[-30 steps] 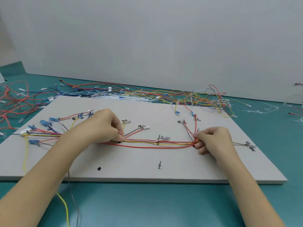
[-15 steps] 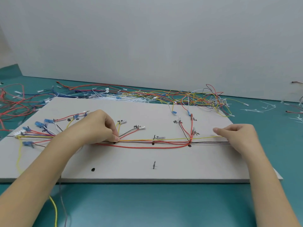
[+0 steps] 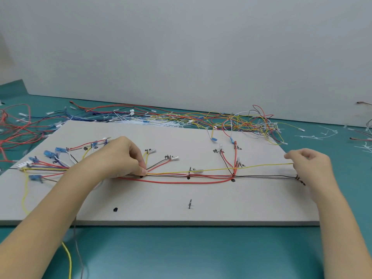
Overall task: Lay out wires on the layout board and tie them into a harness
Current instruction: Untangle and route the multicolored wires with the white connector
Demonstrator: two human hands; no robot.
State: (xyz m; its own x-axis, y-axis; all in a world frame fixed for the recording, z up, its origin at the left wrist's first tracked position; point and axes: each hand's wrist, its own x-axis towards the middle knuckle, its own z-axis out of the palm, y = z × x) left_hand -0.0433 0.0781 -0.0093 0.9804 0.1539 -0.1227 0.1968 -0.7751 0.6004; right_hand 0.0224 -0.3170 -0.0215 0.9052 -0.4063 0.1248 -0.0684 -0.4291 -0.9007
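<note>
Left hand [image 3: 118,158] grip pinches the wire bundle [image 3: 181,175] down on the layout board [image 3: 201,210], right hand [image 3: 310,164] grip pinches the yellow wire [image 3: 261,166] taut near the right edge; I'd keep tension and lower it alongside the trunk.

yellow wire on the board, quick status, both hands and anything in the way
Left hand pinches wire bundle against board. Right hand holds yellow wire end, stretched rightward. Nothing blocking its run.
</note>
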